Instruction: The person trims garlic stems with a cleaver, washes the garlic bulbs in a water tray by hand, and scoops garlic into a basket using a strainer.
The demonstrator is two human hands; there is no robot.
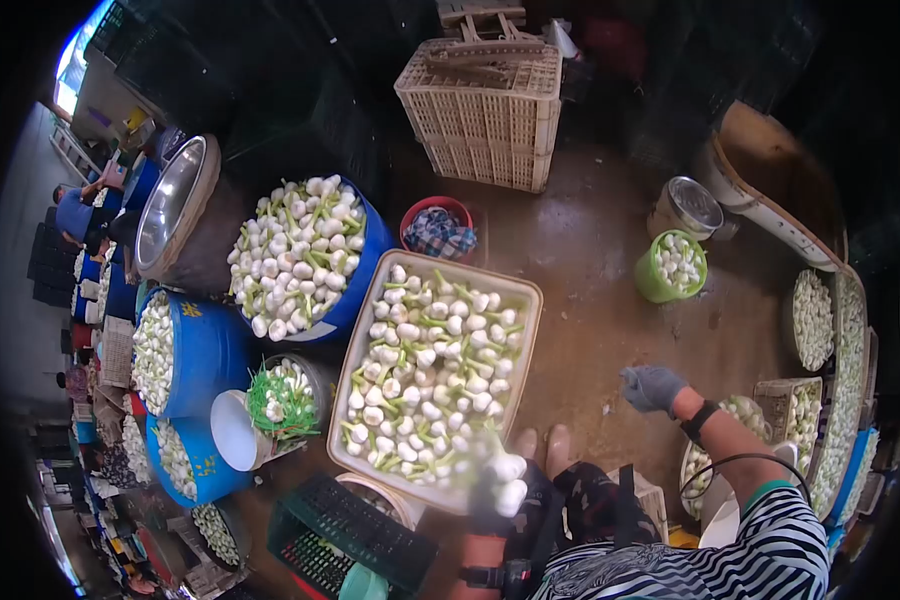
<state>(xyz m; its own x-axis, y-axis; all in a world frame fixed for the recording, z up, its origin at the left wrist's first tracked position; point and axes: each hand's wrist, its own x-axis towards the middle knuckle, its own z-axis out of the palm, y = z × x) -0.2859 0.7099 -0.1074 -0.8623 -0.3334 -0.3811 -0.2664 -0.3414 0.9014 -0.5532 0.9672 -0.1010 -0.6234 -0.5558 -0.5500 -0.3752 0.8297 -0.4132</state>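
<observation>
My left hand, gloved and smeared by motion, is above the near right corner of a large white tub. Several garlic bulbs are at its fingers, larger and nearer to me than those below, and the hand looks closed on them. Garlic bulbs with green stems fill the tub. My right hand, in a grey glove, is held out over the wet floor to the right of the tub. Its fingers are curled in; whether anything is inside them is hidden.
Blue barrels heaped with garlic stand left of the tub. A green bucket of garlic, a red basin with cloth and stacked wicker-like crates stand ahead. A dark crate is near my left. Another person is far left.
</observation>
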